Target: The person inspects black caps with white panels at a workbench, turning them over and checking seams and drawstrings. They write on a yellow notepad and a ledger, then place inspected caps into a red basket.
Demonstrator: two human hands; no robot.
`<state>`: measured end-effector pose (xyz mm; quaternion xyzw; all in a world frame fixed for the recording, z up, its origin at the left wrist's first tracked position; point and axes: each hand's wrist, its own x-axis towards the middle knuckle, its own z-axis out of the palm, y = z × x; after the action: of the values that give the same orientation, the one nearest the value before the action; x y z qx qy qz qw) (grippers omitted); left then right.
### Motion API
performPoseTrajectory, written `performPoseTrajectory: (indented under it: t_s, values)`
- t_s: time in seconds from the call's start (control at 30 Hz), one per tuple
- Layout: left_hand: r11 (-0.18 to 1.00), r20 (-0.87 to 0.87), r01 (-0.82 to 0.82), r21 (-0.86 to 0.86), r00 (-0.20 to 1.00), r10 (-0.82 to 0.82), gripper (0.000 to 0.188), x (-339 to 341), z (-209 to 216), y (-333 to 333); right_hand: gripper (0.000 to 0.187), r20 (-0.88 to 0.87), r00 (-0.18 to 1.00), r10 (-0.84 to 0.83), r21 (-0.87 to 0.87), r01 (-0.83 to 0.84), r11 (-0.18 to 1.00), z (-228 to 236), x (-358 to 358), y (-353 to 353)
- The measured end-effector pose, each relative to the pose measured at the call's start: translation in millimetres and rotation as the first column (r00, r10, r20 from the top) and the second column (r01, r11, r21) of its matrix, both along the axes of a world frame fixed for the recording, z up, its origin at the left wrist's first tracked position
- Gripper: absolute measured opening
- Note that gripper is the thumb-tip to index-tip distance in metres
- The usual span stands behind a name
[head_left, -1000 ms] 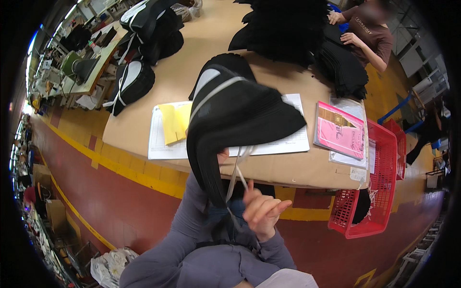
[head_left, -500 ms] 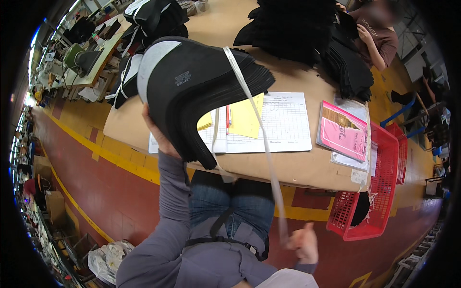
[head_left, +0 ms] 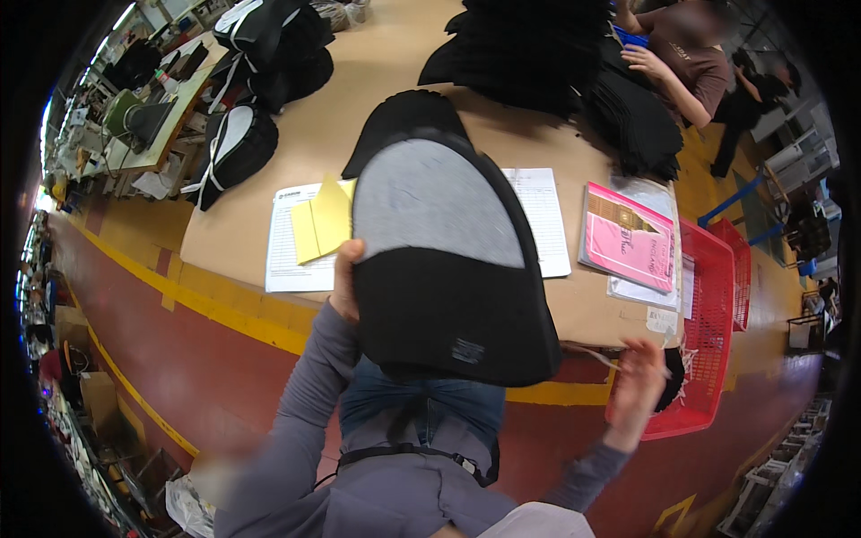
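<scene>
Holding a panel (head_left: pixel 448 269) up over our lap, we grip its left edge with our left hand (head_left: pixel 343 287), thumb on the near face and the other fingers hidden behind it. The panel is a stiff, padded slab with a rounded top and a broad, flat lower edge; its upper part is smooth grey fabric, its lower part matte black with a small stitched label near the bottom. It hangs in front of the tabletop (head_left: pixel 359 117) edge, tilted toward us, covering part of the papers (head_left: pixel 547 224) lying there.

Our right hand (head_left: pixel 639 386) is low at the right, well apart from the panel, its fingers loosely spread; a thin pale strap (head_left: pixel 592 352) runs from the panel's lower right corner to it, though we cannot tell whether the fingers pinch it.

On the wooden tabletop lie white sheets, a yellow folded slip (head_left: pixel 323 220) and a pink booklet (head_left: pixel 630 238). A red plastic mesh basket (head_left: pixel 708 314) hangs beside the table's right end. Black panels (head_left: pixel 556 54) are stacked farther back.
</scene>
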<state>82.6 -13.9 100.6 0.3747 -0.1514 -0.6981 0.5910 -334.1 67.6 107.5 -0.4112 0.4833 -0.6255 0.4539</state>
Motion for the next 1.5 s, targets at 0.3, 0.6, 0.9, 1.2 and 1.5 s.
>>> performPoseTrajectory:
  t_s: [0.3,0.6,0.9,1.2,1.5]
  values:
    - [0.971,0.266,0.204,0.125,0.936,-0.231,0.053,-23.7,6.5,-32.9,0.036,-0.703,0.587,-0.401,-0.089,0.487,0.869,5.5,29.1,-45.3]
    - [0.943,0.758,0.318,-0.103,0.639,-0.133,0.055,-42.0,29.5,-32.4,0.054,-0.519,0.808,0.280,0.303,-0.133,0.944,6.3,122.0,-35.6]
    - [0.927,0.522,0.375,0.021,0.787,-0.330,0.056,-45.5,46.4,-25.6,0.062,-0.294,0.920,0.260,0.245,-0.191,0.951,-26.6,164.3,-51.8]
    - [0.814,0.516,0.574,0.089,0.672,-0.530,0.063,-53.8,61.0,-19.3,0.068,-0.207,0.929,0.307,0.225,-0.260,0.939,-22.6,147.0,-52.5]
    - [0.807,0.940,0.544,-0.231,0.338,0.041,0.099,-85.0,44.5,9.0,0.073,-0.304,0.876,0.374,0.259,-0.302,0.918,39.0,149.6,-59.9]
